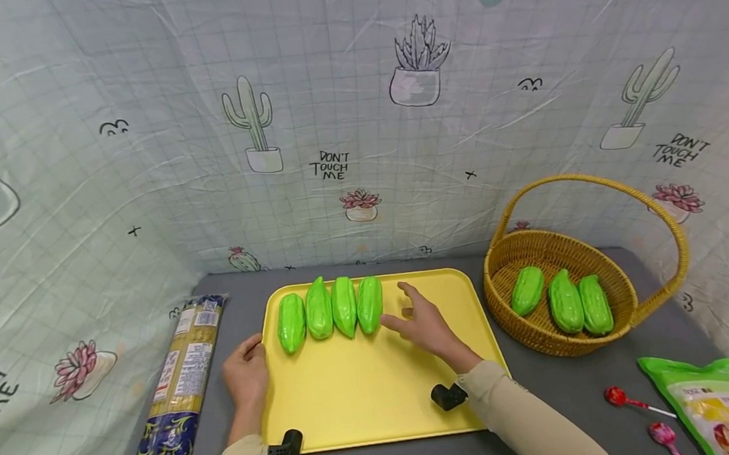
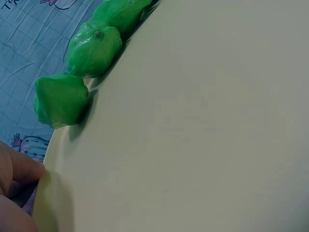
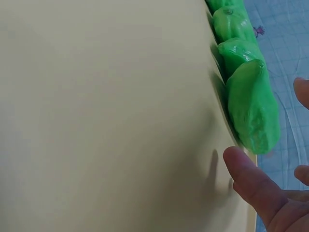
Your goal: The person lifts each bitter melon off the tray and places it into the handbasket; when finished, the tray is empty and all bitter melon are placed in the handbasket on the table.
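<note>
On the yellow tray (image 1: 367, 392), several green ridged gourd-like vegetables lie side by side along the far left part. My left hand (image 1: 247, 374) grips the tray's left rim with curled fingers, close to the leftmost vegetable (image 1: 291, 324). In the left wrist view its fingertips (image 2: 34, 168) are right at the tray's edge. Over the right half of the tray is my right hand (image 1: 428, 327), fingers spread and holding nothing. Its thumb points at the rightmost vegetable in the row (image 1: 370, 304); in the right wrist view the thumb (image 3: 248, 174) is just short of that vegetable (image 3: 253, 113).
A wicker basket (image 1: 501, 313) with a tall handle holds three more green vegetables, right of the tray. Packed noodles (image 1: 181, 377) lie to the left. Two lollipops (image 1: 618, 396) and a green snack bag (image 1: 718, 406) sit at front right. A patterned curtain (image 1: 340, 112) stands behind.
</note>
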Available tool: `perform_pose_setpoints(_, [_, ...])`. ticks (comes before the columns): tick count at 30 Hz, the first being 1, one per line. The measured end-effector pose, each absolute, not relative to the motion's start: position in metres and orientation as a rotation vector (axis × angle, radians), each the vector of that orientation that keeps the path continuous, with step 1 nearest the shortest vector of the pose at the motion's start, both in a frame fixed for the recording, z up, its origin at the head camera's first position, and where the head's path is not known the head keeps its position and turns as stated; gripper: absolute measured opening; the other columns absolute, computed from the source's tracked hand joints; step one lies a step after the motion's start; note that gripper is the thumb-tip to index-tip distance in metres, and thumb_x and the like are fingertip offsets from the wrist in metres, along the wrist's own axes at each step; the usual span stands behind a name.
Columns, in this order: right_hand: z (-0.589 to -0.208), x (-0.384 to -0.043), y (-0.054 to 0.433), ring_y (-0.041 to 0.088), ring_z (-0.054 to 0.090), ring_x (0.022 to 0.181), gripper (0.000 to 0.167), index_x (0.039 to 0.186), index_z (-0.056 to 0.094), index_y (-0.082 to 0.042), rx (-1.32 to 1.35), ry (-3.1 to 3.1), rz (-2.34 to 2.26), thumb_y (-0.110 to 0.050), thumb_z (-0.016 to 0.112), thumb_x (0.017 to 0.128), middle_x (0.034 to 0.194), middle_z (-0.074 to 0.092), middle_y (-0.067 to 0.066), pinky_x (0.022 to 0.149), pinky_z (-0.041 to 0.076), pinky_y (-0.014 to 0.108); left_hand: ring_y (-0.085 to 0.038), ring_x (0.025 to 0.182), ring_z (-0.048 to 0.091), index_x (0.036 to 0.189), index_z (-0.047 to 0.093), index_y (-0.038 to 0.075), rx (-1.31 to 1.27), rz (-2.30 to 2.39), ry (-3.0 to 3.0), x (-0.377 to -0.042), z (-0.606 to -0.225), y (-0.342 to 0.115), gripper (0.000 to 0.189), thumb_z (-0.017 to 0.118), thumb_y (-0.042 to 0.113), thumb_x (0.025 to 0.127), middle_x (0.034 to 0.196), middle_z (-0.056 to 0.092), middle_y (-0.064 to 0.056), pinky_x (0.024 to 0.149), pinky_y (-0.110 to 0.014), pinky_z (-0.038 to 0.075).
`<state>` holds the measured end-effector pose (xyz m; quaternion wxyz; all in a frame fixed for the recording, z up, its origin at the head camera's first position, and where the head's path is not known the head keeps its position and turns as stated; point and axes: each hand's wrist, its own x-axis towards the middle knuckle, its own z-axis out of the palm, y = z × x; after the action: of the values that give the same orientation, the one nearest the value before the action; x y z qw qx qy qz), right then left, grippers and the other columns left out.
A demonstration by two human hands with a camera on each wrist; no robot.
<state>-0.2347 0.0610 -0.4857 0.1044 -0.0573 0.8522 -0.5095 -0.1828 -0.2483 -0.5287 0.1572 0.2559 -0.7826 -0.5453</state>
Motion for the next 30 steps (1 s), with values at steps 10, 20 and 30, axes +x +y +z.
perform_pose_setpoints(10, [-0.489, -0.237, 0.058, 0.045, 0.051, 0.139, 0.088, 0.163, 0.022, -0.013, -0.167, 2.509, -1.505, -0.034, 0.074, 0.095, 0.167, 0.027, 0.02, 0.09, 0.059, 0.05, -0.036, 0.109, 0.065, 0.131, 0.068, -0.001, 0.724, -1.572, -2.239, -0.184, -0.53, -0.247, 0.032, 0.052, 0.008, 0.105, 0.125, 0.068, -0.028, 0.066, -0.005, 0.041])
perform_pose_setpoints(20, [-0.489, -0.242, 0.046, 0.046, 0.051, 0.138, 0.09, 0.162, 0.025, -0.01, -0.252, 2.558, -1.484, -0.038, 0.075, 0.093, 0.162, 0.035, 0.024, 0.102, 0.052, 0.058, -0.037, 0.108, 0.065, 0.131, 0.067, -0.002, 0.729, -1.559, -2.24, -0.182, -0.531, -0.249, 0.032, 0.051, 0.008, 0.105, 0.125, 0.068, -0.028, 0.065, -0.006, 0.041])
perform_pose_setpoints(30, [-0.493, -0.248, 0.037, 0.044, 0.049, 0.14, 0.089, 0.163, 0.026, -0.012, -0.319, 2.582, -1.471, -0.034, 0.076, 0.093, 0.166, 0.032, 0.017, 0.108, 0.047, 0.058, -0.011, 0.087, 0.064, 0.127, 0.071, -0.002, 0.75, -1.523, -2.231, -0.184, -0.529, -0.249, 0.029, 0.055, 0.008, 0.104, 0.12, 0.07, -0.028, 0.065, -0.007, 0.043])
